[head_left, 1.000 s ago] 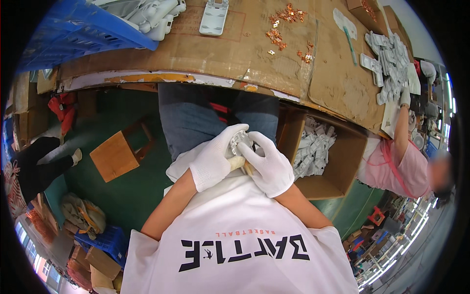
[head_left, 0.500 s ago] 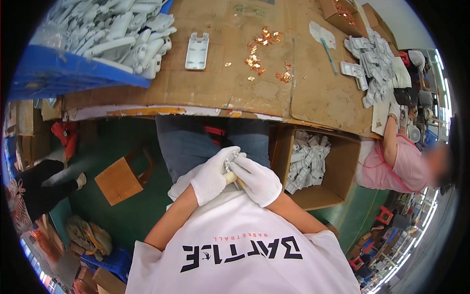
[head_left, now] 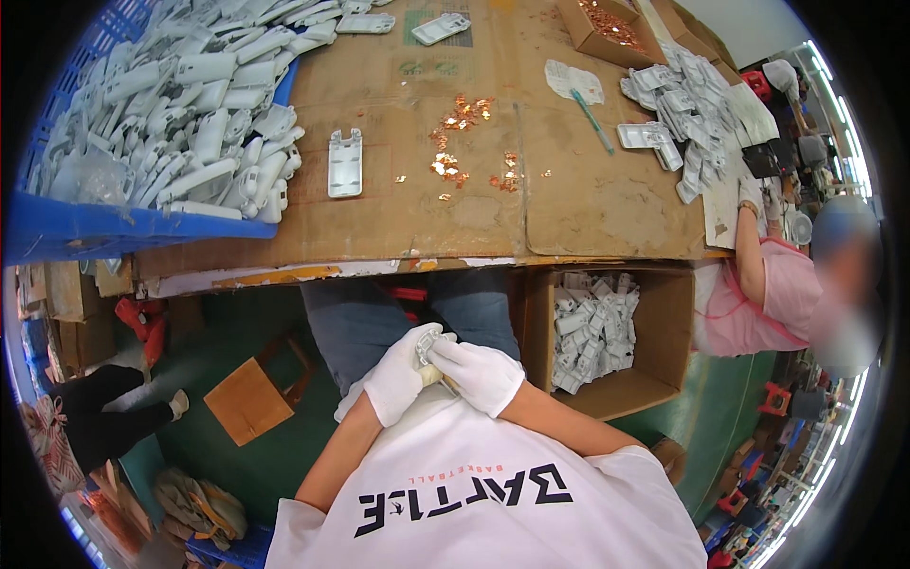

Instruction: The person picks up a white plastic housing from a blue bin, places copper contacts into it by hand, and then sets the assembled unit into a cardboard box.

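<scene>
My two white-gloved hands are together close in front of my shirt, above my lap. My left hand (head_left: 391,376) is wrapped round a small pale grey plastic housing (head_left: 427,343), and only its top end shows. From the other side, the fingers of my right hand (head_left: 481,374) press onto the same piece; its lower part is hidden by the gloves. A similar open housing (head_left: 346,163) lies alone on the cardboard-covered table (head_left: 379,223). To its right, small copper-coloured metal pieces (head_left: 463,114) are scattered in loose clusters.
At left, a blue crate (head_left: 142,230) is heaped with pale plastic housings. A carton (head_left: 616,403) beside my right thigh holds more. Housings (head_left: 692,114), a teal pen (head_left: 592,121) and a box of copper pieces (head_left: 611,33) are at right. A co-worker in pink (head_left: 773,294) sits beyond.
The view has tilted, so the table and its contents appear lower and further left. Both hands stay together on the housing, with only slight finger movement.
</scene>
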{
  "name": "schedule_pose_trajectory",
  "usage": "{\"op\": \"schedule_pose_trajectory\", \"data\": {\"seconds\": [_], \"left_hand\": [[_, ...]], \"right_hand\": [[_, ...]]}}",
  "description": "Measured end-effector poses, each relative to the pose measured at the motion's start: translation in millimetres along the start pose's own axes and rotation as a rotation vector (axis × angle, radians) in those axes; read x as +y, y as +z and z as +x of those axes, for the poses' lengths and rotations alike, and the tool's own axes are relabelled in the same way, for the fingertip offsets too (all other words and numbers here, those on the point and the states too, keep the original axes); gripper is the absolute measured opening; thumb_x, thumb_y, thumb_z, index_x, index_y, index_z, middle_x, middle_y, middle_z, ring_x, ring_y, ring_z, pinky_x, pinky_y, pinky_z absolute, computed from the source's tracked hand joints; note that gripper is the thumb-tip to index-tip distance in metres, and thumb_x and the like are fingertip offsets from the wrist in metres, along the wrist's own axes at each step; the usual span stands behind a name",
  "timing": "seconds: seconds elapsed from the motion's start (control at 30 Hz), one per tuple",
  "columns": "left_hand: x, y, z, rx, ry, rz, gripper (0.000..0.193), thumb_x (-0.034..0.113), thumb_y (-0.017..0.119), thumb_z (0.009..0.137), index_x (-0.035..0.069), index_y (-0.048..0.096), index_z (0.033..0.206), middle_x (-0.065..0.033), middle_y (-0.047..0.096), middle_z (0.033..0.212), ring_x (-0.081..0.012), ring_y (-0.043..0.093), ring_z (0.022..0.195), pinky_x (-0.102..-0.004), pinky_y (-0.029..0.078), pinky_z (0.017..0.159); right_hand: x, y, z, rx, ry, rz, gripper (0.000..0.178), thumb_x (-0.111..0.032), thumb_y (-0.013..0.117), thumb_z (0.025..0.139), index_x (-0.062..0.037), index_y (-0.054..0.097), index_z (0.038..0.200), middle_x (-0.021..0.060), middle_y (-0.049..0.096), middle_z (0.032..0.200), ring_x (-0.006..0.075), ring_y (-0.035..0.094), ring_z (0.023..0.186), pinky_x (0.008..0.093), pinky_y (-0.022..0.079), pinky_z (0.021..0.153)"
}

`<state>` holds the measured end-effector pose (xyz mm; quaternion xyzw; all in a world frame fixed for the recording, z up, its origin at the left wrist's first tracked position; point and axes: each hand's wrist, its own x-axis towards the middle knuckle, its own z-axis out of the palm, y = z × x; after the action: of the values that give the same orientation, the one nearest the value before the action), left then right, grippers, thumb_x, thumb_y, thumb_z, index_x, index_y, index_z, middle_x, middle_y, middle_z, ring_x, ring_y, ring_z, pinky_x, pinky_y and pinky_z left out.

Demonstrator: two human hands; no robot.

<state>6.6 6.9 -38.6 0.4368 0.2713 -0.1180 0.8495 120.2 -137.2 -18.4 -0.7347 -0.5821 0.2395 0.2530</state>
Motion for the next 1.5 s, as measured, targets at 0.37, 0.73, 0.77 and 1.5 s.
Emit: {"op": "schedule_pose_trajectory", "data": {"seconds": [0.37, 0.73, 0.77, 1.5], "left_hand": [[71, 30, 18, -0.018, 0.327, 0.143, 0.061, -0.014, 0.053, 0.083, 0.000, 0.038, 0.140, -0.0165, 0.051, 0.137, -0.0233, 0.050, 0.128, -0.0325, 0.036, 0.110], [131, 70, 12, 0.149, 0.524, 0.359, 0.055, -0.015, 0.055, 0.084, 0.001, 0.043, 0.136, -0.0132, 0.060, 0.123, -0.0184, 0.058, 0.114, -0.0301, 0.045, 0.099], [133, 73, 13, 0.147, 0.540, 0.325, 0.055, -0.015, 0.055, 0.084, 0.001, 0.044, 0.136, -0.0137, 0.061, 0.124, -0.0184, 0.058, 0.114, -0.0302, 0.046, 0.099], [183, 139, 239, -0.092, 0.564, 0.388, 0.070, 0.011, 0.070, 0.085, -0.001, 0.034, 0.144, -0.0167, 0.055, 0.132, -0.0222, 0.054, 0.121, -0.0346, 0.042, 0.103]], "right_hand": [[7, -48, 19, 0.412, -0.085, -0.059, 0.033, -0.004, 0.065, 0.072, -0.0023, 0.062, 0.105, 0.0125, 0.060, 0.102, 0.0314, 0.060, 0.081, 0.0383, 0.051, 0.067], [-3, -94, 35, 0.647, -0.060, -0.274, 0.045, 0.001, 0.071, 0.067, -0.0041, 0.066, 0.112, 0.0114, 0.058, 0.110, 0.0257, 0.062, 0.084, 0.0339, 0.053, 0.069], [-1, -95, 37, 0.662, -0.068, -0.263, 0.047, 0.000, 0.070, 0.068, -0.0031, 0.064, 0.115, 0.0111, 0.056, 0.109, 0.0255, 0.061, 0.083, 0.0342, 0.052, 0.068], [130, -211, 61, 0.578, 0.470, -0.614, 0.046, 0.000, 0.059, 0.078, -0.0124, 0.059, 0.122, 0.0143, 0.058, 0.120, 0.0352, 0.056, 0.107, 0.0460, 0.044, 0.093]]}}
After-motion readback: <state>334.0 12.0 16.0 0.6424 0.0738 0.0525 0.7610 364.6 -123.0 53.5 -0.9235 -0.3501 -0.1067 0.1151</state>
